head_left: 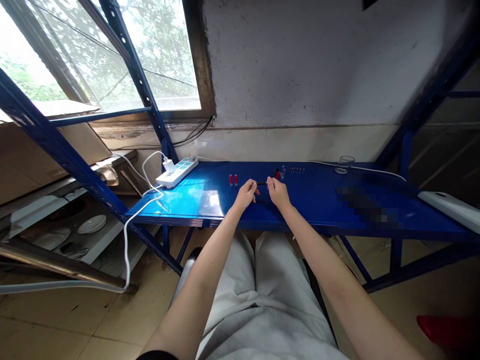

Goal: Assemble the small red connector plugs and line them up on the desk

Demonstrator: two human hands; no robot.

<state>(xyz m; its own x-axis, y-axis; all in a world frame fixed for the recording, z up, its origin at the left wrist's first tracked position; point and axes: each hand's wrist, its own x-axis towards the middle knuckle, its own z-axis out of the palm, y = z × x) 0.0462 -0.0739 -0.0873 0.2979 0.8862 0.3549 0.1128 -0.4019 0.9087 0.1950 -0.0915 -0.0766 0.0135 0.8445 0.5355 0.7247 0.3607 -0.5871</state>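
Observation:
Over the blue tabletop (255, 212), my two hands meet at a short, thin dark rod (261, 183). My left hand (246, 194) has its fingers closed round the rod's left end. My right hand (278, 192) is pinched at the other end; what lies inside its fingers is hidden. Two small red tubes (233, 179) stand upright, apart from each other, left of my hands. Just behind my right hand are a red and black piece (277, 173) and clear small tubes (283, 172). Several tiny shiny pieces (298, 170) sit in a row farther right.
A white power strip (177, 172) with a plugged-in charger lies at the table's left, its cord hanging over the edge. A clear glass (343, 165) stands at the back right. A blurred dark patch (367, 207) and a white object (450, 210) are at right.

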